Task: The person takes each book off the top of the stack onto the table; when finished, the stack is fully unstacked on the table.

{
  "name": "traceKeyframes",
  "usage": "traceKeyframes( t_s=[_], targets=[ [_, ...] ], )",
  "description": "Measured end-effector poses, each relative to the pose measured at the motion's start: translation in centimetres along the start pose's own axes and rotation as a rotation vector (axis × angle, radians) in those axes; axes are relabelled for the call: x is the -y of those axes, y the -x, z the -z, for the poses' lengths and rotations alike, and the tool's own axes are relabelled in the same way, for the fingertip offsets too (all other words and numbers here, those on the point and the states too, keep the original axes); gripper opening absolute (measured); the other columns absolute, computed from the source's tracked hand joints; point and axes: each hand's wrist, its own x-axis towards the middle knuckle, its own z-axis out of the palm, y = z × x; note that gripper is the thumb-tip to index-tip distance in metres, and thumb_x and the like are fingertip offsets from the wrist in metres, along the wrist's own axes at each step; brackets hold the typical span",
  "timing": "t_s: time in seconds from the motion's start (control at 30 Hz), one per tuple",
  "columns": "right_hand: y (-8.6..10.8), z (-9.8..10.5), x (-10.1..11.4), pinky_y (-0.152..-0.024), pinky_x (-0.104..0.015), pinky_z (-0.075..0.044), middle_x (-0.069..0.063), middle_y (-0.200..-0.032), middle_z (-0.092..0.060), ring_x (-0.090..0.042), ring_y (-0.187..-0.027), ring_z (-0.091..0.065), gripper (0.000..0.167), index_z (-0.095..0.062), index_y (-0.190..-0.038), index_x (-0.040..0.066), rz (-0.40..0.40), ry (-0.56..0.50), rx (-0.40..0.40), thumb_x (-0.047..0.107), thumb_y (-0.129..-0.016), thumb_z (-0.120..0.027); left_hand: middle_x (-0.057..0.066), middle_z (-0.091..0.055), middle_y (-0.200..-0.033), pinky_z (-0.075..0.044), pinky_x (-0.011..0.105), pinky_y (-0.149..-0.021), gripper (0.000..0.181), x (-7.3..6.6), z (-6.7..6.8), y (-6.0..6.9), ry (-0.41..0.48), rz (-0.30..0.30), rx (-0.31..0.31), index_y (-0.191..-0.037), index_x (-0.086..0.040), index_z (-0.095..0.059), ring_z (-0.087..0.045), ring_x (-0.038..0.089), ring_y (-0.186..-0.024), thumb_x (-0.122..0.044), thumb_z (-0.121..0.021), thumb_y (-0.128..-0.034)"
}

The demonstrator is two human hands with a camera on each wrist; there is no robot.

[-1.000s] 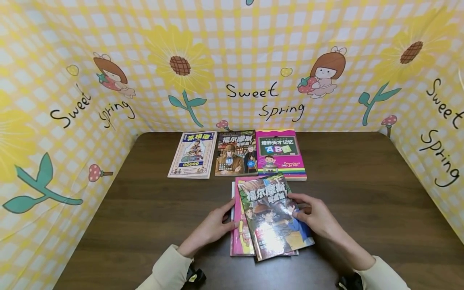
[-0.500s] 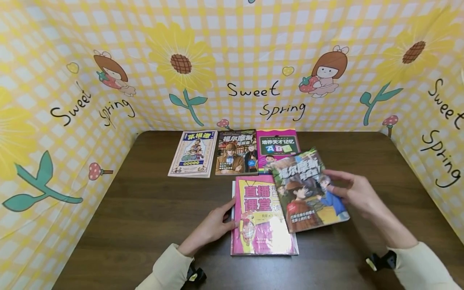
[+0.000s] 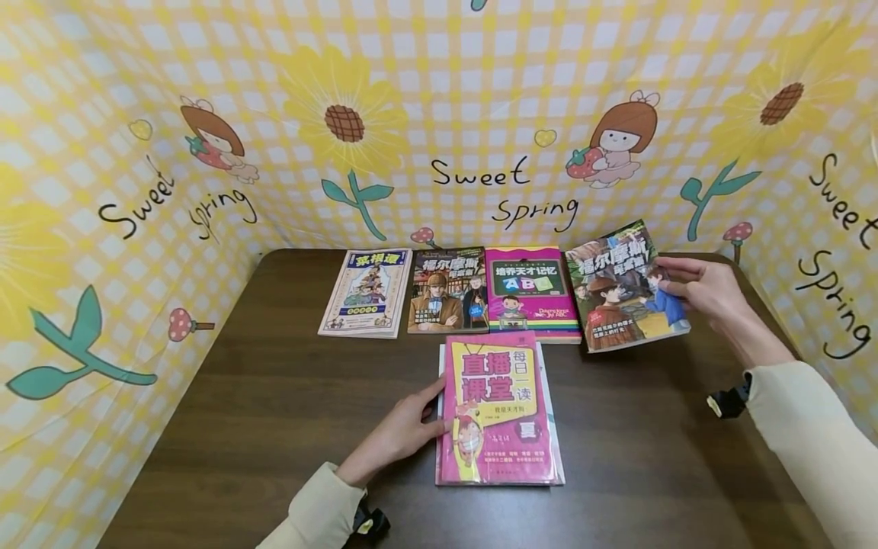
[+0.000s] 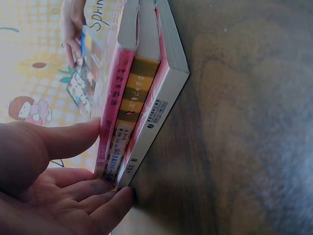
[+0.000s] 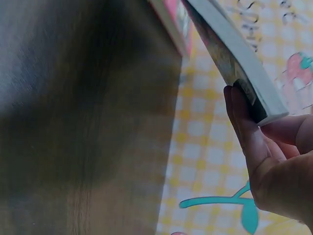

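Note:
My right hand [image 3: 713, 305] pinches a comic-style book [image 3: 620, 293] by its right edge. The book is tilted and raised off the table, as the right wrist view shows, thumb [image 5: 288, 131] on one cover and fingers on the other. My left hand [image 3: 406, 428] rests against the left side of a stack topped by a pink book [image 3: 494, 450]. In the left wrist view its fingers lie fairly straight along the spines. Under the pink spine [image 4: 117, 78] are a brown-and-yellow spine [image 4: 138, 90] and a white spine [image 4: 159, 112].
Along the back edge of the brown table [image 3: 288, 427] lie a white-covered book [image 3: 365, 293], a dark detective book [image 3: 447, 293] and a pink ABC book [image 3: 531, 305], side by side. A yellow checked cloth [image 3: 439, 91] stands behind and at both sides.
My right hand has lifted the comic-style book off the stack and carried it right and back, beside the ABC book. The pink book is uncovered. My left hand stays in place.

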Motion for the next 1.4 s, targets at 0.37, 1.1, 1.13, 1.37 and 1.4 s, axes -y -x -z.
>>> traceKeyframes(
  t_s=[0.37, 1.1, 1.13, 1.37, 1.4],
  targets=[
    [-3.6, -1.8, -1.8, -0.055, -0.021, -0.050, -0.032, -0.132, -0.051, -0.002, -0.073, -0.061, 0.044, -0.049, -0.137, -0.005, -0.013, 0.133, -0.034, -0.001, -0.094, -0.055, 0.026, -0.038, -0.147, -0.040, 0.049, -0.103, 0.069, 0.0, 0.0, -0.1, 0.008, 0.021, 0.011, -0.149, -0.001, -0.031, -0.042, 0.038, -0.131, -0.021, -0.065, -0.0924],
    [-4.6, -4.1, -3.7, -0.092, -0.062, -0.039, -0.040, -0.124, -0.048, -0.053, -0.113, -0.046, 0.057, -0.045, -0.131, -0.017, 0.158, 0.543, 0.108, 0.007, -0.083, -0.067, 0.028, -0.040, -0.145, -0.042, 0.048, -0.102, 0.069, 0.1, 0.0, -0.1, 0.017, -0.002, 0.004, -0.148, -0.001, -0.034, -0.044, 0.038, -0.130, -0.021, -0.067, -0.0913],
    [-4.4, -4.4, -3.6, -0.095, -0.063, -0.037, -0.041, -0.127, -0.046, -0.055, -0.117, -0.043, 0.058, -0.045, -0.130, -0.017, 0.172, 0.552, 0.092, 0.008, -0.083, -0.068, 0.028, -0.040, -0.144, -0.042, 0.048, -0.102, 0.069, 0.1, 0.0, -0.1, 0.017, -0.004, 0.002, -0.148, -0.001, -0.034, -0.044, 0.038, -0.129, -0.021, -0.067, -0.0912],
    [-0.7, -8.7, -1.9, -0.105, -0.065, -0.025, -0.043, -0.132, -0.039, -0.060, -0.123, -0.034, 0.045, -0.059, -0.112, -0.017, 0.506, 0.451, -0.201, -0.009, -0.070, -0.074, 0.029, -0.039, -0.144, -0.042, 0.047, -0.102, 0.069, 0.2, -0.1, -0.1, 0.035, -0.001, -0.001, -0.148, -0.001, -0.034, -0.044, 0.038, -0.129, -0.020, -0.067, -0.0913],
    [0.1, -9.6, -1.6, -0.105, -0.065, -0.026, -0.041, -0.133, -0.040, -0.059, -0.123, -0.035, 0.042, -0.061, -0.110, -0.015, 0.553, 0.424, -0.210, -0.010, -0.070, -0.074, 0.029, -0.039, -0.144, -0.042, 0.047, -0.102, 0.069, 0.2, -0.1, 0.0, 0.038, -0.003, -0.002, -0.148, -0.001, -0.034, -0.044, 0.038, -0.129, -0.020, -0.067, -0.0914]
  ],
)
